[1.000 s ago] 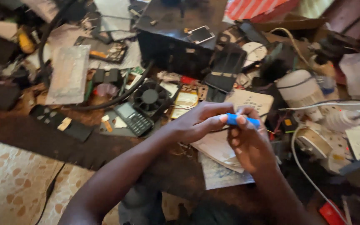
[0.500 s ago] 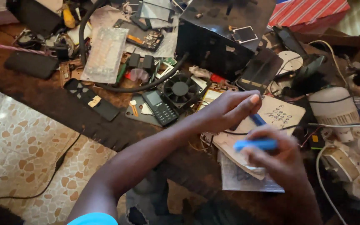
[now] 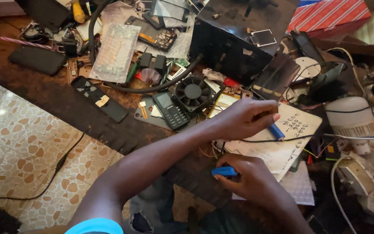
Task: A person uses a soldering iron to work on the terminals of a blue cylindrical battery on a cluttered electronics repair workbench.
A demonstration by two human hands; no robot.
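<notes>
- Nearest the camera lies a floor (image 3: 18, 147) of tan and cream patterned tiles, with a dark cable trailing over it below the table's near edge.
- The dark wooden table (image 3: 44, 89) runs from the far left corner toward the near right, crowded with electronic parts.
- At the near edge, the right hand (image 3: 249, 182) curls its fingers shut round a small blue piece (image 3: 224, 171), held just off the table's edge.
- Just beyond, the left hand (image 3: 245, 119) rests over a sheet of written paper (image 3: 282, 145), fingers bent and closed on a blue pen-like tool (image 3: 276, 131) whose tip pokes out under the thumb.
- Left of that hand sit a black keypad phone (image 3: 170, 110) and a black cooling fan (image 3: 192, 93).
- Farther back stand a black box (image 3: 234, 39), a bubble-wrap sheet (image 3: 115, 52) and, at the far right corner, a red striped box (image 3: 330, 15).
</notes>
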